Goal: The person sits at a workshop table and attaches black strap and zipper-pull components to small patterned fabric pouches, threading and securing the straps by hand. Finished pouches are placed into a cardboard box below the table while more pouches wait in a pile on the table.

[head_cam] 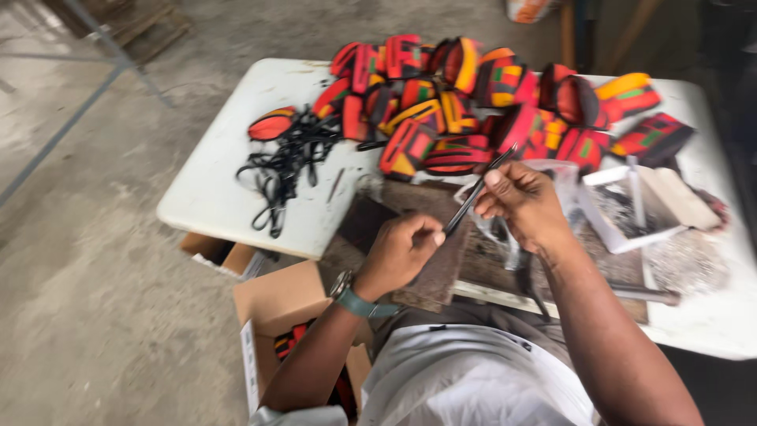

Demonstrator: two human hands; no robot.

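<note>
From the head camera I see both hands pinched on one thin black strap, which runs slantwise between them above the near edge of the desk. My left hand, with a teal watch band at the wrist, grips the strap's lower end between thumb and forefinger; my right hand pinches it higher up, and the strap's tip pokes out past those fingers toward the far side. The two hands are close but not touching each other. Under them lies a dark brown worn mat set at the near edge of the white desk. Toward the far edge sits a big heap of small fabric pouches, patterned in red, orange, yellow, green and black, spreading from the middle to the far right corner. Left of the heap, a tangle of black straps trails toward the left edge, with one red pouch beside it. To the right of my right hand stands a shallow white tray with greyish scraps in it, and a clear plastic bag just behind my fingers. On the floor by the desk's near left corner, an open brown cardboard box holds more of the red patterned pieces; a second box shows under the desk edge.
</note>
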